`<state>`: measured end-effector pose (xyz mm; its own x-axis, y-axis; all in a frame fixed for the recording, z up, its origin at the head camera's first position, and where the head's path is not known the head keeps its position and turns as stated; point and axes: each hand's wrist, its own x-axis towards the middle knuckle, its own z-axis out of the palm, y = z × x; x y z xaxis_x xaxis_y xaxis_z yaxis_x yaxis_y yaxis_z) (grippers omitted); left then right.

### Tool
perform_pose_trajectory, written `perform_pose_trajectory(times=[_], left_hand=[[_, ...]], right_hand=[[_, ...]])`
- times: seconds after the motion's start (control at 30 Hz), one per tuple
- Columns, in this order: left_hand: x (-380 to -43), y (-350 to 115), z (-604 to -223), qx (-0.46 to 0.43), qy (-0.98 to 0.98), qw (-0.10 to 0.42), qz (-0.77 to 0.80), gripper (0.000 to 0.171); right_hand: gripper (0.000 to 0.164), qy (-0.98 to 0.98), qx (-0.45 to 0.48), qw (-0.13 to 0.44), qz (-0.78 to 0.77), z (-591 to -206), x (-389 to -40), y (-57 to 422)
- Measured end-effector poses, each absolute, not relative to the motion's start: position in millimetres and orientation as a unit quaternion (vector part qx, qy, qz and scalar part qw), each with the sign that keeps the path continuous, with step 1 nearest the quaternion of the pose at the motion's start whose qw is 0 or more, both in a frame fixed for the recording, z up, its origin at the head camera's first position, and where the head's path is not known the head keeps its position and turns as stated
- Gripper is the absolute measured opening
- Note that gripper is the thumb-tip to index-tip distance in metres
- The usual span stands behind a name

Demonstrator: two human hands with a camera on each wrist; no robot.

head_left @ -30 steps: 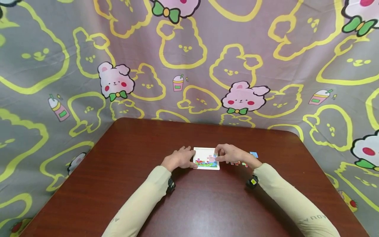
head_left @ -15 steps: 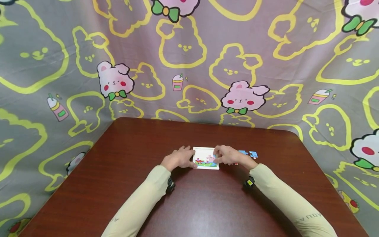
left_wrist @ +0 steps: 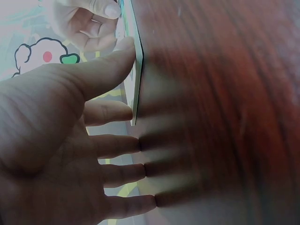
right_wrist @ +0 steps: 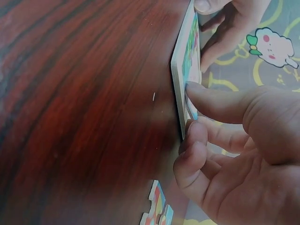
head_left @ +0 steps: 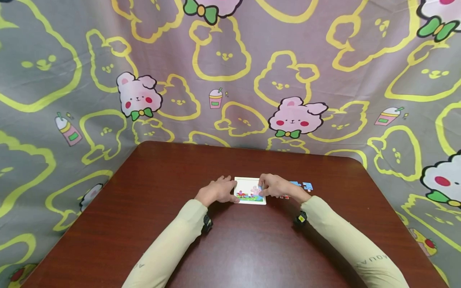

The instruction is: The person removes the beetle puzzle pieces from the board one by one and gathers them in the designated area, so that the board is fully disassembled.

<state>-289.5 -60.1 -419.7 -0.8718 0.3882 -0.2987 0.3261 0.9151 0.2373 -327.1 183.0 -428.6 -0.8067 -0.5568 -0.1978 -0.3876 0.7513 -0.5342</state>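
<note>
A white-framed jigsaw tray (head_left: 246,183) lies flat on the table, its lower part filled with a colourful cartoon picture and its upper part bare white. My left hand (head_left: 217,190) rests at the tray's left side with straight, spread fingers. In the left wrist view its thumb (left_wrist: 108,68) presses on the frame, and the other fingertips touch the table. At the tray's right edge my right hand (head_left: 276,186) pinches a puzzle piece (right_wrist: 191,110) between thumb and index finger, seen in the right wrist view. The fingers hide much of that piece.
Loose blue jigsaw pieces (head_left: 307,186) lie right of the tray, partly behind my right forearm. More pieces, red and yellow (right_wrist: 157,201), show low in the right wrist view. A patterned cloth (head_left: 223,80) hangs behind the brown table (head_left: 230,240).
My right forearm has swung slightly left, uncovering more of the blue loose pieces. The right fingers stay at the tray's right edge. The left hand keeps its place.
</note>
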Motion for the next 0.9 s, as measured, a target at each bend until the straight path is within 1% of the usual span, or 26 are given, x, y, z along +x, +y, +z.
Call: perform_pose_trajectory(times=[0.23, 0.33, 0.47, 0.63, 0.9], left_hand=[[-289, -60, -418, 0.187, 0.963, 0.171, 0.087, 0.066], [-289, -59, -418, 0.186, 0.963, 0.174, 0.087, 0.069], [-290, -60, -417, 0.185, 0.963, 0.177, 0.086, 0.072], [-290, -60, -416, 0.186, 0.964, 0.173, 0.084, 0.072], [-290, -59, -419, 0.189, 0.963, 0.172, 0.086, 0.069]], right_hand=[[0.028, 0.917, -0.262, 0.173, -0.246, -426, -328, 181], [0.026, 0.918, -0.264, 0.169, -0.244, -427, -328, 180], [0.017, 0.921, -0.267, 0.166, -0.231, -426, -327, 174], [0.003, 0.924, -0.279, 0.159, -0.207, -425, -325, 171], [0.006, 0.921, -0.287, 0.165, -0.207, -425, -326, 172]])
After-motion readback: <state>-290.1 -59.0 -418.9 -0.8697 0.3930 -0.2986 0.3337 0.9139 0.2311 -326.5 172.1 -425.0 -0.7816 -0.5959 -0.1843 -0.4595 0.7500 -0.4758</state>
